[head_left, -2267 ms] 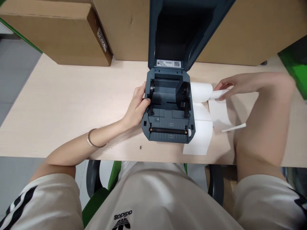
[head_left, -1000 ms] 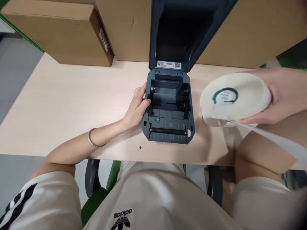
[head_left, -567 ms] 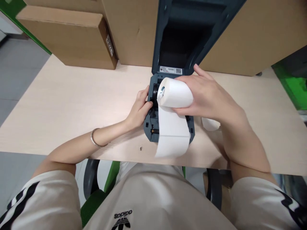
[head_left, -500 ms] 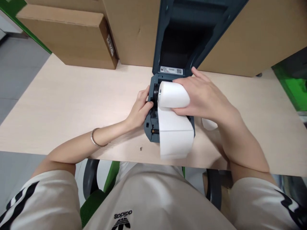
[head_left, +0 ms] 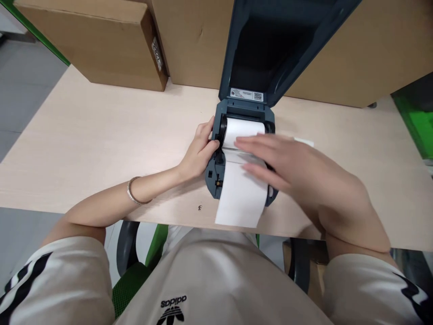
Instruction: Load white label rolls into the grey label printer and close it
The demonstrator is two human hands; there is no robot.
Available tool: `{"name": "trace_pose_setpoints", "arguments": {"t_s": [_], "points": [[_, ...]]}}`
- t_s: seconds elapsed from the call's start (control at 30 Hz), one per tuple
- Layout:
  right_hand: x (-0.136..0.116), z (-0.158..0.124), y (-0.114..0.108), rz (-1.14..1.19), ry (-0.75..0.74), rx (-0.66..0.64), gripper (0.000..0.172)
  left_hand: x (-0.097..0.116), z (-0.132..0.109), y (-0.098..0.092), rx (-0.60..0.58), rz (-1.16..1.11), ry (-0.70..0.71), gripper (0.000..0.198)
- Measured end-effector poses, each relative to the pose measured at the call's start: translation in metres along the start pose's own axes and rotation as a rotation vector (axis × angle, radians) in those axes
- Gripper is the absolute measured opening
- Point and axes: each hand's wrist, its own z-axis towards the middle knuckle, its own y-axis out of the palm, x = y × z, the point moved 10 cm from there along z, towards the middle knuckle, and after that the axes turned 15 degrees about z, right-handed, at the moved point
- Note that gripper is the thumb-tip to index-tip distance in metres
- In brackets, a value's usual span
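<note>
A dark blue label printer [head_left: 213, 180] sits on the pale wooden desk [head_left: 101, 135] with its lid [head_left: 270, 40] raised. A white paper roll [head_left: 241, 127] lies in its bay, and a loose strip of paper [head_left: 238, 198] runs forward over the printer's front edge. My left hand [head_left: 199, 151] grips the printer's left side, thumb on the roll holder. My right hand [head_left: 287, 162] hovers flat over the roll and strip, fingers stretched out and slightly blurred, holding nothing.
Cardboard boxes stand along the back of the desk, one at the left [head_left: 98, 40] and larger ones behind the printer [head_left: 355, 54]. A bit of white paper [head_left: 304, 141] shows to the right of the printer. A small dark speck [head_left: 199, 208] lies near the front edge.
My right hand picked up the roll from the desk at the right, carried it over the printer, set it into the bay and let go. The left hand stayed on the printer.
</note>
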Motion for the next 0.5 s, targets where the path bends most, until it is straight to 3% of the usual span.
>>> {"name": "trace_pose_setpoints", "arguments": {"t_s": [0.17,0.3,0.5], "points": [[-0.041,-0.035,0.028,-0.015,-0.090,-0.052,0.066,0.003,0.002,-0.001,0.011,-0.013,0.005,0.088],[-0.045,-0.039,0.048,-0.003,-0.046,-0.204,0.075,0.003,0.001,-0.002,0.015,-0.021,-0.005,0.087],[-0.045,-0.045,0.053,-0.005,-0.032,-0.250,0.080,-0.005,-0.004,-0.001,0.040,-0.070,-0.046,0.090]]}}
